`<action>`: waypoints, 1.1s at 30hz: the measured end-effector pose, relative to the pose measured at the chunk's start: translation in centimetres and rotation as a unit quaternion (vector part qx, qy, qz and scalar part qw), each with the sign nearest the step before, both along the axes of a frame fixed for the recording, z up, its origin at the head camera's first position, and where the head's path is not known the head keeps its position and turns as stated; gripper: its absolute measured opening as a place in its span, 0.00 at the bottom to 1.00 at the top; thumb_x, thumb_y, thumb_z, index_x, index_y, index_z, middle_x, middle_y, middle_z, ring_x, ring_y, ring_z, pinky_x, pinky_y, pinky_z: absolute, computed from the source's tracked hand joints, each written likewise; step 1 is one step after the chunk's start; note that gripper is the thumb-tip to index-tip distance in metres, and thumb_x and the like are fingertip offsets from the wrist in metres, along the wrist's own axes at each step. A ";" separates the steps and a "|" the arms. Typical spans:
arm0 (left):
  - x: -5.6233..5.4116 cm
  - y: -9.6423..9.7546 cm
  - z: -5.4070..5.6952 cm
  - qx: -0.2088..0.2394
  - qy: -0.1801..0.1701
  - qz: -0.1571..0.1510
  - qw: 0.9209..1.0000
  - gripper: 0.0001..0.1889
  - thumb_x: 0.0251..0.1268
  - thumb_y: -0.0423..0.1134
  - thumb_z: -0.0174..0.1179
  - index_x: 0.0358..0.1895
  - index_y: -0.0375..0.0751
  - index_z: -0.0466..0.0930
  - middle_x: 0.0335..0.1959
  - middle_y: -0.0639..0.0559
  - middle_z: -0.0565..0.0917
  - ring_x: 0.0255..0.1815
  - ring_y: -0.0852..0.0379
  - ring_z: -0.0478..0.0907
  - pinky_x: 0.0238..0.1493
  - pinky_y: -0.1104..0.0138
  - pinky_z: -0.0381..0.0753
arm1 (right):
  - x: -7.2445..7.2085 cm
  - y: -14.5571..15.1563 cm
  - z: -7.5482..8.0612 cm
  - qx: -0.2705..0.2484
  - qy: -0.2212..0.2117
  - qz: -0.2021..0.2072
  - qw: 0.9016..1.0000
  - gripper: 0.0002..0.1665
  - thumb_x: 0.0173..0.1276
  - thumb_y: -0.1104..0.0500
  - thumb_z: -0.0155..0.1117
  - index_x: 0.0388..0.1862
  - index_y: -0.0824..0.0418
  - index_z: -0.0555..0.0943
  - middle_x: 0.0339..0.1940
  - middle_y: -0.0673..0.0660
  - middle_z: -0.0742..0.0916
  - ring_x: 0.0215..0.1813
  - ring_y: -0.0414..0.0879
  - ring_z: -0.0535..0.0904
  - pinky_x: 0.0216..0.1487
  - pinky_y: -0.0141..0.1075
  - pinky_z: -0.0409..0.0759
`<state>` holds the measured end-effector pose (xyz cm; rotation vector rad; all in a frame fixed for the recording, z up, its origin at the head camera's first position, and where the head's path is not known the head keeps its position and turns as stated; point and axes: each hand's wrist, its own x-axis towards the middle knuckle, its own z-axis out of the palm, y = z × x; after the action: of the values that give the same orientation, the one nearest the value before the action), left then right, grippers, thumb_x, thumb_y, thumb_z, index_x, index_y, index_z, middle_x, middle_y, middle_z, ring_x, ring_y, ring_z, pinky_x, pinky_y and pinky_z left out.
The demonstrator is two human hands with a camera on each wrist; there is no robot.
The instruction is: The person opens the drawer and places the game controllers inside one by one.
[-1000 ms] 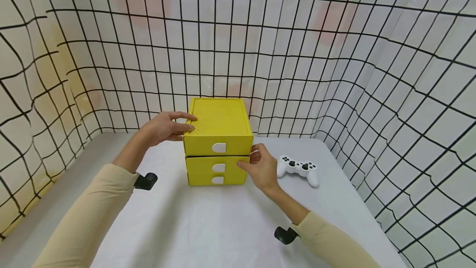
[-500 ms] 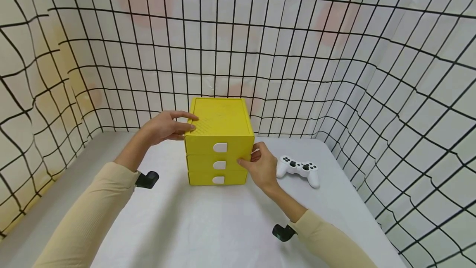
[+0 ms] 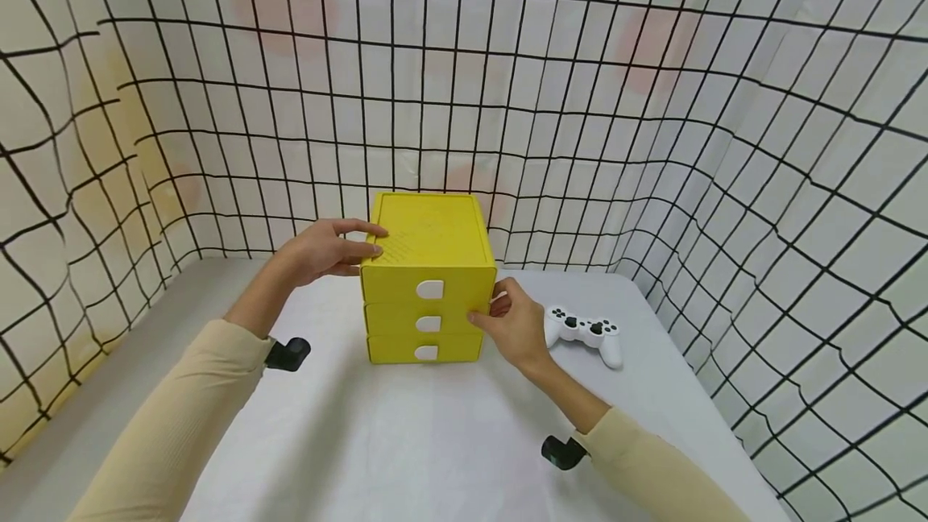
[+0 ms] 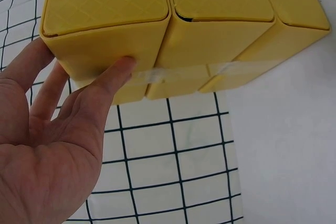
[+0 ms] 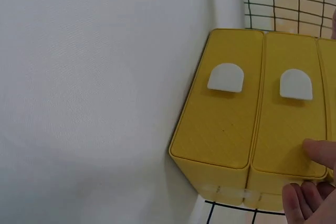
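Observation:
A yellow drawer unit (image 3: 435,232) with three stacked drawers stands upright on the white table, each front bearing a white rounded tab. In the head view, my left hand (image 3: 322,252) rests fingertips on the unit's top at its left edge. The left wrist view has one of that hand's fingers (image 4: 118,72) touching the taped side wall. At the right, my right hand (image 3: 516,325) holds the unit's corner, its thumb on the middle drawer front (image 5: 286,124) and its other fingers curled beside the right wall. All three fronts look flush; the drawers' insides are hidden.
A white game controller (image 3: 582,333) lies on the white table (image 3: 428,441), just right of the right hand. Black wire grid (image 3: 580,119) encloses the table at the back and both sides, with pale sheeting behind it. Dark mounts (image 3: 286,354) sit at both wrists.
A dark gap under the top drawer has closed, and the middle drawer has slid back flush as the right thumb rests on it. The left hand has stayed in place.

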<state>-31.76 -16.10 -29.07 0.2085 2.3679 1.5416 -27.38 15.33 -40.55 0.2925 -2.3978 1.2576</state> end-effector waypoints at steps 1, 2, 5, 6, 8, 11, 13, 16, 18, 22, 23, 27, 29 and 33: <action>0.0 0.0 0.0 0.000 0.000 0.000 1.000 0.26 0.71 0.42 0.65 0.70 0.47 0.74 0.61 0.41 0.80 0.46 0.56 0.84 0.60 0.59 0.84 | 0.2 0.1 0.1 0.002 -0.008 0.000 1.000 0.23 0.54 0.59 0.83 0.42 0.59 0.78 0.27 0.55 0.86 0.31 0.47 0.82 0.30 0.33 0.83; 0.0 0.0 -0.1 0.000 0.001 0.001 1.000 0.26 0.71 0.42 0.65 0.70 0.47 0.74 0.61 0.41 0.81 0.46 0.56 0.84 0.60 0.59 0.84 | 0.4 0.2 0.3 0.005 -0.016 0.000 1.000 0.22 0.54 0.59 0.82 0.42 0.58 0.78 0.28 0.55 0.86 0.32 0.47 0.82 0.31 0.34 0.82; 0.0 0.1 -0.1 -0.002 0.003 0.003 1.000 0.26 0.71 0.42 0.65 0.70 0.47 0.74 0.61 0.41 0.81 0.46 0.56 0.84 0.60 0.59 0.84 | 1.0 0.4 0.6 0.014 -0.037 0.003 0.999 0.22 0.56 0.58 0.81 0.43 0.58 0.78 0.29 0.55 0.85 0.33 0.48 0.80 0.31 0.35 0.80; 0.0 0.1 -0.1 -0.002 0.003 0.003 1.000 0.26 0.71 0.42 0.65 0.70 0.47 0.74 0.61 0.41 0.81 0.46 0.55 0.84 0.60 0.59 0.84 | 1.3 0.5 0.7 0.017 -0.046 0.003 0.999 0.22 0.56 0.58 0.81 0.43 0.58 0.78 0.30 0.55 0.85 0.34 0.48 0.79 0.32 0.35 0.80; 0.0 0.1 0.0 -0.002 0.004 0.002 1.000 0.26 0.71 0.43 0.65 0.70 0.47 0.74 0.61 0.41 0.81 0.46 0.55 0.84 0.61 0.58 0.84 | 1.7 0.5 0.8 0.025 -0.062 0.006 0.998 0.21 0.56 0.58 0.81 0.42 0.59 0.77 0.31 0.55 0.85 0.34 0.47 0.79 0.32 0.34 0.79; 0.1 0.1 0.0 -0.001 0.004 0.001 1.000 0.26 0.71 0.43 0.65 0.71 0.47 0.73 0.62 0.40 0.80 0.47 0.55 0.84 0.63 0.57 0.83 | 2.3 0.4 0.8 0.046 -0.086 0.017 0.995 0.19 0.56 0.59 0.81 0.38 0.60 0.78 0.30 0.53 0.85 0.33 0.45 0.80 0.31 0.33 0.80; 0.1 0.0 0.0 -0.002 0.004 0.002 1.000 0.26 0.72 0.43 0.65 0.71 0.47 0.73 0.62 0.40 0.80 0.47 0.54 0.84 0.63 0.56 0.82 | 2.5 0.3 0.6 0.065 -0.096 0.033 0.993 0.16 0.56 0.61 0.80 0.37 0.61 0.80 0.29 0.53 0.86 0.32 0.44 0.81 0.31 0.33 0.81; 0.0 0.0 -0.1 -0.001 0.004 0.003 1.000 0.26 0.72 0.43 0.64 0.71 0.47 0.73 0.62 0.40 0.80 0.47 0.54 0.84 0.63 0.56 0.82 | 2.6 -0.1 0.2 0.091 -0.111 0.059 0.988 0.13 0.56 0.62 0.79 0.36 0.62 0.82 0.29 0.52 0.87 0.33 0.43 0.82 0.32 0.33 0.83; 0.0 0.0 -0.1 -0.001 0.004 0.001 1.000 0.26 0.72 0.43 0.65 0.71 0.47 0.73 0.62 0.40 0.80 0.48 0.55 0.84 0.63 0.56 0.82 | 2.5 -0.4 -0.2 0.102 -0.118 0.076 0.985 0.12 0.56 0.63 0.78 0.36 0.64 0.83 0.30 0.53 0.87 0.34 0.43 0.83 0.34 0.33 0.83; 0.0 0.0 -0.1 -0.002 0.004 -0.003 1.000 0.26 0.72 0.43 0.64 0.71 0.47 0.73 0.63 0.40 0.79 0.48 0.54 0.84 0.63 0.57 0.82 | 2.1 -1.2 -1.1 0.111 -0.123 0.103 0.981 0.12 0.56 0.64 0.77 0.38 0.65 0.85 0.34 0.55 0.89 0.37 0.45 0.84 0.39 0.35 0.85; 0.0 0.0 -0.1 -0.004 0.005 -0.003 1.000 0.27 0.72 0.43 0.64 0.71 0.47 0.73 0.62 0.40 0.79 0.48 0.54 0.84 0.63 0.57 0.82 | 2.0 -1.4 -1.3 0.112 -0.122 0.109 0.980 0.12 0.56 0.65 0.77 0.38 0.65 0.85 0.35 0.56 0.89 0.38 0.45 0.84 0.40 0.35 0.85; 0.0 0.0 -0.2 -0.011 0.007 0.003 1.000 0.26 0.72 0.44 0.65 0.71 0.48 0.73 0.61 0.41 0.80 0.47 0.55 0.83 0.62 0.58 0.83 | 1.6 -2.3 -2.1 0.114 -0.112 0.130 0.979 0.12 0.55 0.66 0.76 0.39 0.66 0.86 0.37 0.58 0.90 0.39 0.47 0.85 0.42 0.35 0.86; 0.1 0.0 -0.2 -0.014 0.008 0.005 1.000 0.26 0.71 0.44 0.65 0.70 0.49 0.74 0.60 0.42 0.81 0.46 0.55 0.83 0.62 0.58 0.83 | 1.4 -2.7 -2.4 0.116 -0.107 0.137 0.978 0.12 0.55 0.66 0.76 0.40 0.67 0.87 0.37 0.59 0.90 0.40 0.50 0.86 0.42 0.35 0.86; 0.1 0.0 -0.1 -0.012 0.006 0.008 1.000 0.26 0.71 0.44 0.65 0.70 0.49 0.74 0.60 0.41 0.81 0.46 0.55 0.83 0.64 0.55 0.81 | 1.3 -3.7 -2.9 0.120 -0.103 0.141 0.977 0.13 0.55 0.67 0.76 0.41 0.68 0.88 0.38 0.60 0.91 0.42 0.53 0.87 0.44 0.38 0.87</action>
<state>-31.65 -16.05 -29.22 0.1945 2.4015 1.5229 -26.06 11.68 -43.41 0.6226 -2.7688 1.1607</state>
